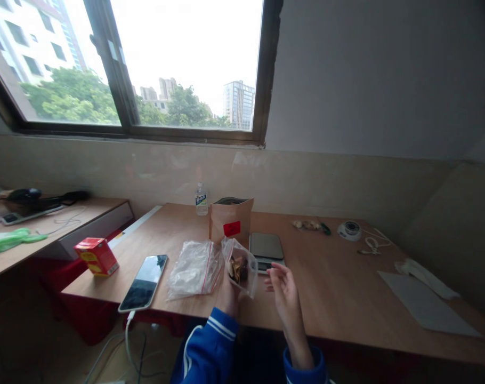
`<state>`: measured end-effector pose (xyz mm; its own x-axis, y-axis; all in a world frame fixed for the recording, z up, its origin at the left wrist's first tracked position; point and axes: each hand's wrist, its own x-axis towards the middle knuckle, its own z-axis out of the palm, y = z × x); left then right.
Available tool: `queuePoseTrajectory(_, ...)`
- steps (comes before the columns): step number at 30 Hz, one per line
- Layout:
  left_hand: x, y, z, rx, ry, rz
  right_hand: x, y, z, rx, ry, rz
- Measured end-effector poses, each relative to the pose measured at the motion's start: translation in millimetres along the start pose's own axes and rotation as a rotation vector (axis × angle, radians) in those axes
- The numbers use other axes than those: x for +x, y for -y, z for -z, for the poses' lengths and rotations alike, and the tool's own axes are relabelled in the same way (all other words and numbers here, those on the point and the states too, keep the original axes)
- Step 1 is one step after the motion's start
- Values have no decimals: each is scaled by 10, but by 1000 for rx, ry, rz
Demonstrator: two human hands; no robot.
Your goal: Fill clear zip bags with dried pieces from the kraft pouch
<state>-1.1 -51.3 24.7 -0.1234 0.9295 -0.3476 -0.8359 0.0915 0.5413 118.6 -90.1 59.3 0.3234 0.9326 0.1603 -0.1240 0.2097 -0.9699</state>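
My left hand [229, 296] holds up a small clear zip bag [240, 266] with dark and pale dried pieces inside, just above the wooden table's [338, 288] front edge. My right hand [284, 290] is beside the bag on its right, fingers loosely curled and apart, holding nothing. Behind the bag stands an open brown paper pouch [231, 220] with a red label. A small digital scale [266, 248] lies right of the pouch. A pile of empty clear zip bags [194, 268] lies to the left of my left hand.
A phone [144, 282] on a cable lies at the front left, near a red box [97, 256]. A water bottle [201, 199] stands at the back. White paper [426, 304], a tape roll [349, 230] and dried bits [308, 225] lie to the right. A side desk [46, 224] stands left.
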Motion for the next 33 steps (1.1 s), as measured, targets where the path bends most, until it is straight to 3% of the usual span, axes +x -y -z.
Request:
queuePoseTrajectory(4, 286, -64, 11, 19, 112, -140, -63, 66, -55, -106, 158, 101)
queuePoseTrajectory(7, 353, -55, 101, -33, 117, -133, -47, 110, -254, -231, 354, 208)
queuePoseTrajectory(10, 364, -36, 156, -61, 137, -128, 143, 106, -483, -364, 433, 304)
queuePoseTrajectory(14, 398, -18, 167, -15, 165, -159, 493, 33, -664, -580, 482, 270)
queuePoseTrajectory(18, 467, 8, 220, 40, 158, -251, 666, -64, -681, -612, 619, 217)
queuePoseTrajectory(22, 516, 33, 269, 95, 107, -269, 721, -176, -624, -509, 656, 158)
queuePoseTrajectory(26, 480, -7, 252, 40, 165, -198, 758, -266, -556, -281, 663, 22)
queuePoseTrajectory(29, 442, -51, 227, -46, 161, -109, 745, -264, -523, -237, 566, -44)
queuePoseTrajectory(33, 429, -81, 197, -113, 164, -40, 724, -198, -532, -138, 386, 9)
